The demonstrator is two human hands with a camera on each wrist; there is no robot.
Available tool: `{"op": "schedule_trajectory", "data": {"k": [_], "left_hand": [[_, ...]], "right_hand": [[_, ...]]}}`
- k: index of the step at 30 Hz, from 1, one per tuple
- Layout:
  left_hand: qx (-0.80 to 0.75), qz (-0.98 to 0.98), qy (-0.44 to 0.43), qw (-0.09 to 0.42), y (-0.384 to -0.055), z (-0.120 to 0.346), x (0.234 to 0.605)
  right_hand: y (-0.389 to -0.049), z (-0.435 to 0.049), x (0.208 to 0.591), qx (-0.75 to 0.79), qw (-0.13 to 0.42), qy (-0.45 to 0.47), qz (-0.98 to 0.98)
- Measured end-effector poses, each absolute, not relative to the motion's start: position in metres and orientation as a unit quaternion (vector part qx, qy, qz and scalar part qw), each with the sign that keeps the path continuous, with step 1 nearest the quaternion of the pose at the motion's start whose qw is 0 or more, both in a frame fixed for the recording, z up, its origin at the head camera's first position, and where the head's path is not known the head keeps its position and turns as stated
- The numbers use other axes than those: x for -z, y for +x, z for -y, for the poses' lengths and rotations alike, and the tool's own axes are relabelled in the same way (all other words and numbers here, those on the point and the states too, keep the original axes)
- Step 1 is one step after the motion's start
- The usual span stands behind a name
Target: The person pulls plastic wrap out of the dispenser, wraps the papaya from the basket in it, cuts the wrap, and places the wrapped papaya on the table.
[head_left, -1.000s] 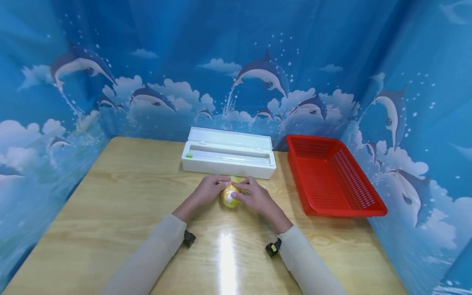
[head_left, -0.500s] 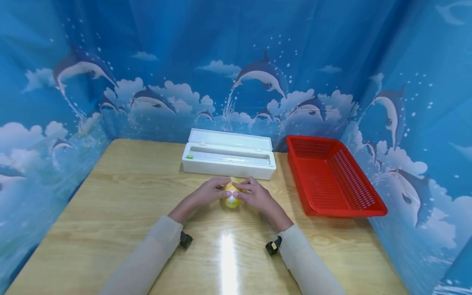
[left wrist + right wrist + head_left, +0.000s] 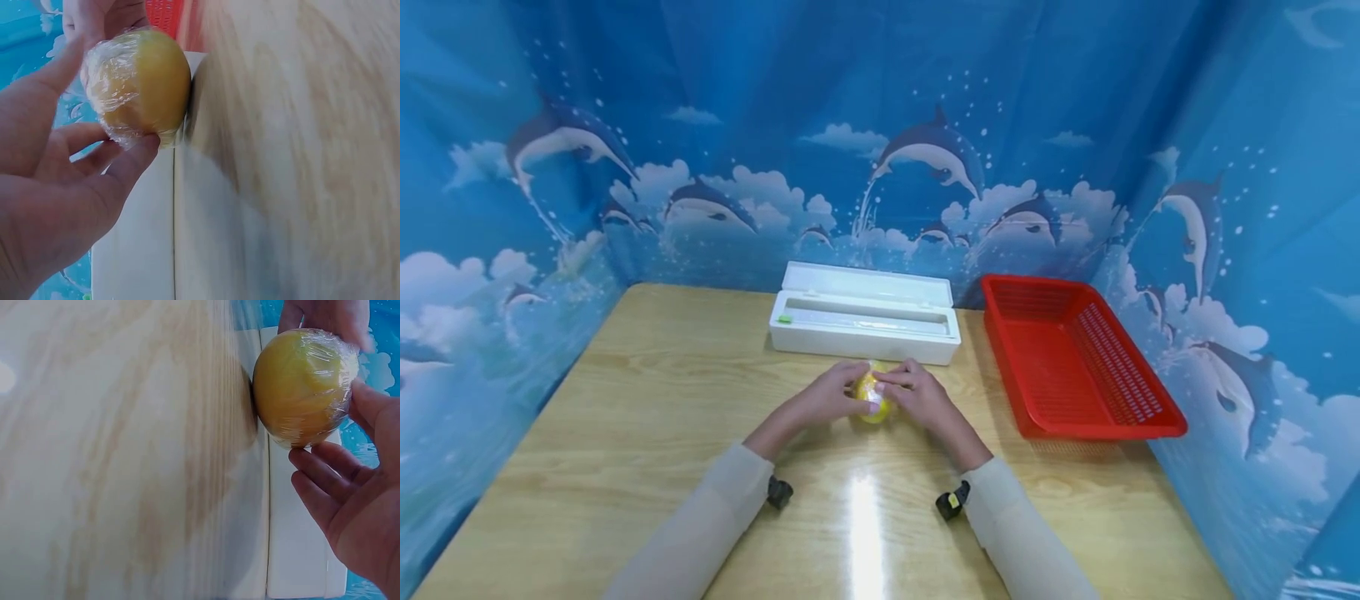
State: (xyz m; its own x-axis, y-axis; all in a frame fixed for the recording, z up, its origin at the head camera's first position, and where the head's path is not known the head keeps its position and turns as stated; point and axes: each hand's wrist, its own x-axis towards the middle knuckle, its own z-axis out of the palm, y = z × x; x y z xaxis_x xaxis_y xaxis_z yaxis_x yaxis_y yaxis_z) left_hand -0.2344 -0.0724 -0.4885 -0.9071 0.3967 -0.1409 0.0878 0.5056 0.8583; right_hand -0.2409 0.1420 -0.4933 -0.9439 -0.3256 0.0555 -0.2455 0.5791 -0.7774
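A yellow-orange round fruit (image 3: 870, 392) wrapped in clear cling film rests on the wooden table, in front of the white box. My left hand (image 3: 833, 395) holds it from the left, its thumb on the near side. From the right, my right hand (image 3: 919, 397) holds the same fruit with fingers and thumb at its film. Wrinkled film bunches on the fruit (image 3: 137, 87) at its upper side in the left wrist view. In the right wrist view, fingertips (image 3: 300, 455) touch the edge of the fruit (image 3: 300, 387). Part of the fruit's surface is hidden by the hands.
Just behind the hands stands a long white cling film dispenser box (image 3: 865, 337), lid raised, with a green slider (image 3: 785, 319) at its left end. A red plastic basket (image 3: 1022, 400) sits to the right. Blue dolphin-print curtains (image 3: 760, 100) enclose the table (image 3: 647, 433).
Both hands stay around the fruit while their fingers shift over the film. The left thumb has moved down onto the fruit's near side. Box and basket have not moved.
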Motion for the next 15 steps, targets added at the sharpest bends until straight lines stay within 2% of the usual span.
{"op": "schedule_trajectory", "data": {"k": [9,15], "left_hand": [[-0.464,-0.865,0.145,0.127,-0.2293,0.0681,0.4896],[-0.433,-0.878,0.155,0.133,-0.2302,0.0685,0.4870]], "right_hand": [[-0.2405,-0.1419,0.4898,0.420,0.086,-0.146,-0.891],[-0.2390,-0.1390,0.4903,0.408,0.067,-0.156,-0.897]]}}
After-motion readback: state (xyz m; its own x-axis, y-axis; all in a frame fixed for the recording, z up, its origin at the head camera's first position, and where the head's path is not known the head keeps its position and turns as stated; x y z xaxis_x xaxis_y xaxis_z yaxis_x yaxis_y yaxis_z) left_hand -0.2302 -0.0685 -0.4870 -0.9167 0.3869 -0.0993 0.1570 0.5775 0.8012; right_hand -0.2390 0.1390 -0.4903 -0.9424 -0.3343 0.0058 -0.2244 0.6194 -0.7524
